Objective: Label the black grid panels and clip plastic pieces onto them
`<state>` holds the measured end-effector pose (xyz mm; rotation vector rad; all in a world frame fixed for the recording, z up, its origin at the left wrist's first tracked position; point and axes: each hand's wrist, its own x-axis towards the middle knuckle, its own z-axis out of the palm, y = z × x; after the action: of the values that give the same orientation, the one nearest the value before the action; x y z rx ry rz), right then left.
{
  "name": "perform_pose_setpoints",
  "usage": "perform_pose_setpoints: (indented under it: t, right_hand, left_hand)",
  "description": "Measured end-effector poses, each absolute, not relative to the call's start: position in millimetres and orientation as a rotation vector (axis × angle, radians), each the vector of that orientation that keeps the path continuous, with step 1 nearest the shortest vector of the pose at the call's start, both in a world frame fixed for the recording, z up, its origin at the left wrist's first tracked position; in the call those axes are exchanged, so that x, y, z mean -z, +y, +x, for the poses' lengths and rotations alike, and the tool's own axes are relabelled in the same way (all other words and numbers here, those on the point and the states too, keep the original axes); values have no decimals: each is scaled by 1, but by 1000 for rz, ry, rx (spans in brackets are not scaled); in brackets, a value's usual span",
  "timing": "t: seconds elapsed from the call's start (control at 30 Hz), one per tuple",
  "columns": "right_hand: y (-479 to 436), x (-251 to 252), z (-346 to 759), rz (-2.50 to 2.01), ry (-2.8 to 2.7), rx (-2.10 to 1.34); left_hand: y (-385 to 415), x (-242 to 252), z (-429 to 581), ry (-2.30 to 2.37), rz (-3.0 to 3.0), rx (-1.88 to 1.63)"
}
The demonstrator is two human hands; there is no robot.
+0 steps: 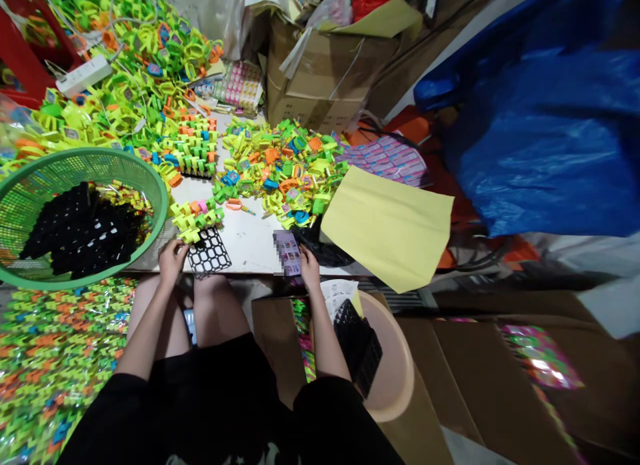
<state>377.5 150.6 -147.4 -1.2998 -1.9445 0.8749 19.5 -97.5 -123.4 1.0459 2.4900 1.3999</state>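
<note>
My left hand (173,260) is closed at the left edge of a black plastic grid tray (209,253), its fingers pinching the rim. The tray has rows of open cells and lies over the table's front edge, above my knee. Bright yellow-green toy pieces (193,220), with a pink one among them, cover its far end. Over to the right, my right hand (309,266) grips a purple printed sheet (290,253) by its right side; small pictures show on it. An orange toy piece (234,204) lies on the white tabletop between the hands.
Loose toy pieces (280,162) are heaped behind, near another filled tray (196,148). A green basket (163,205) with black trays stands left. Yellow paper (390,225) lies right, above a round tub (403,378). A cardboard box (320,72) stands at the back.
</note>
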Motion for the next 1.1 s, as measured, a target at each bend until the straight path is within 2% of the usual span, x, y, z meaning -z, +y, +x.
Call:
perform_pose_setpoints:
  t: [1.1]
  right_hand:
    - [154,154,380,-1306,-1890,-920]
  left_hand:
    - [-99,119,23,2560,1086,-1301]
